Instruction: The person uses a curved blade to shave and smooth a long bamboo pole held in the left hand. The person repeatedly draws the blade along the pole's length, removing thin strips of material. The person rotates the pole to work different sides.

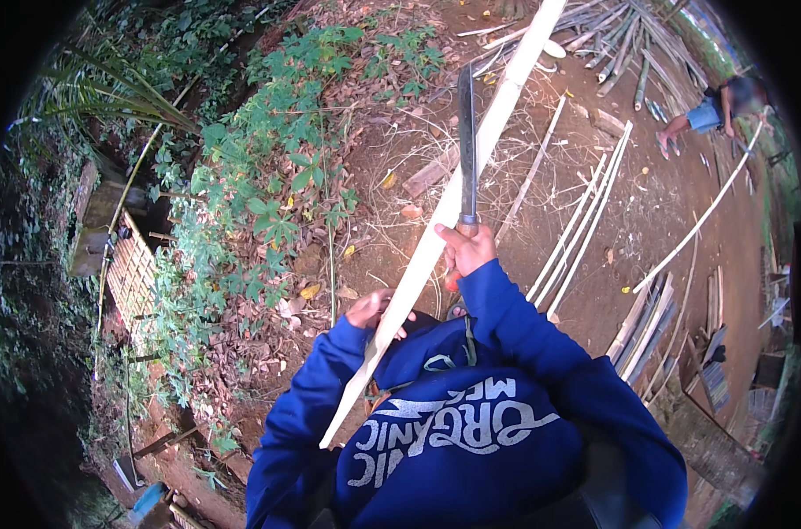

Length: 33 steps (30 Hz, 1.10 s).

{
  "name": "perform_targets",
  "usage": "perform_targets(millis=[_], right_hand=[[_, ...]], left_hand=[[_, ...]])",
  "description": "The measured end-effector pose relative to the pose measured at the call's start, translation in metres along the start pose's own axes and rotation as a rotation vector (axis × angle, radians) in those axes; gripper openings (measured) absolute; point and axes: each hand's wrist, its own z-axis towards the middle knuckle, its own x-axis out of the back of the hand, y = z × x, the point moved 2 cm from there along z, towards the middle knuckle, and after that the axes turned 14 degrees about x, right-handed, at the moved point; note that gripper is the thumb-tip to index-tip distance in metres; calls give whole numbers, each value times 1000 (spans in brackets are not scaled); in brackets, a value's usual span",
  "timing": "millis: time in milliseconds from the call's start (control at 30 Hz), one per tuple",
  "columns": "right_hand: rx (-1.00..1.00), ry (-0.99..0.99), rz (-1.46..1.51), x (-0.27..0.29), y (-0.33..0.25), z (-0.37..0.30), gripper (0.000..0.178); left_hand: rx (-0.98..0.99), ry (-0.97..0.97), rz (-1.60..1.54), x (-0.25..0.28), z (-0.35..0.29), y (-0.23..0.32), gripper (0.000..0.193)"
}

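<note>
A long pale strip of split bamboo (436, 234) slants from the top of the view down to my left forearm, its pointed lower end beside my blue sleeve. My left hand (371, 310) is closed around its lower part, with fingertips showing past the far edge. In my right hand (474, 251) is the wooden handle of a machete (467, 132). Its dark, straight blade points away from me and overlaps the strip in the picture; whether they touch I cannot tell. My right hand's fingers lie right beside the strip's edge.
Leafy plants (264, 212) and dry leaves cover the left side. Several thin strips (585, 220) lie on the dirt to the right, near stacked slats (643, 326). A pile of split poles (630, 40) is at the far right, where another person (713, 110) bends down.
</note>
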Motion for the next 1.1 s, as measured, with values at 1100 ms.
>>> perform_targets(millis=[1100], right_hand=[[722,-407,-1337,55,-86,-11,18]], left_hand=[[8,347,278,-91,2,100,12]])
